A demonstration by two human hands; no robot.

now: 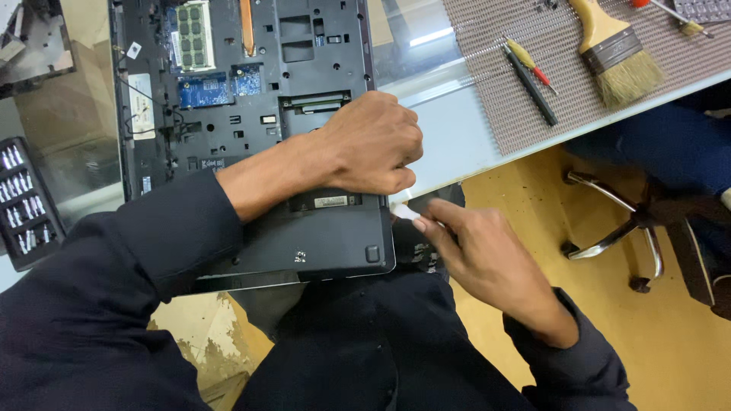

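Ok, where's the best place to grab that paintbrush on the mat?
Take the paintbrush by its wooden handle, coming from the far side of the table. The handle points away toward the top edge, while the bristles splay toward the near edge.

Head camera, looking steeply down, close over desk edge, lap

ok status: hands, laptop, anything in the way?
Left hand fisted, pressing on the upturned laptop. Right hand at its right edge, fingertips on a small white piece. Nothing between the hands.
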